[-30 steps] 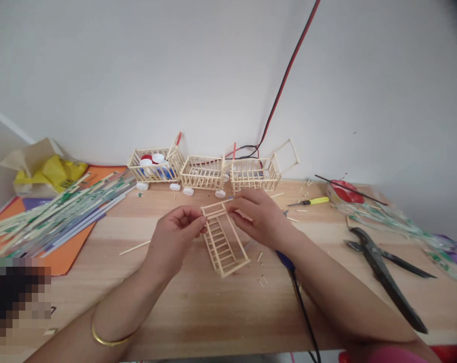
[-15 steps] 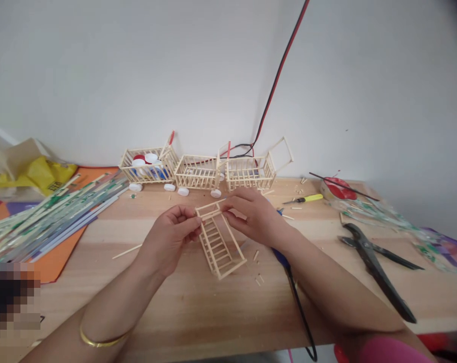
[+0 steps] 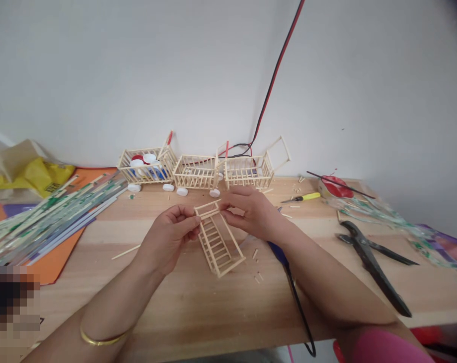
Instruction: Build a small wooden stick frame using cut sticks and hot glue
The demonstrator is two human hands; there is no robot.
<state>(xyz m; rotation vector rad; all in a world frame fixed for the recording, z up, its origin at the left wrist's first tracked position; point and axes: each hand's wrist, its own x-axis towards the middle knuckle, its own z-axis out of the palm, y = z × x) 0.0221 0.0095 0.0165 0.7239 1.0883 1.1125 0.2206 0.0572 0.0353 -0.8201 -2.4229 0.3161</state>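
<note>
A small open frame of thin wooden sticks (image 3: 218,244), with rungs along one side, is tilted over the table. My left hand (image 3: 175,227) pinches its upper left corner between thumb and fingers. At its upper right corner are the bent fingers of my right hand (image 3: 251,212), closed on the frame; their tips are partly hidden. Behind my hands stand a stick cart with bottle caps in it (image 3: 147,169), a second cart on white wheels (image 3: 197,174) and a stick basket with a raised handle (image 3: 249,174).
Bagged sticks (image 3: 62,217) lie at left, near a yellow bag (image 3: 35,176). Pliers (image 3: 372,262) and a yellow-handled cutter (image 3: 304,197) lie at right. A blue tool with a black cord (image 3: 279,254) runs under my right forearm. Cut stick pieces (image 3: 255,253) are scattered nearby.
The view has shifted slightly. Both hands stay at the stick frame in nearly the same pose, and a bit more of its upper right corner shows.
</note>
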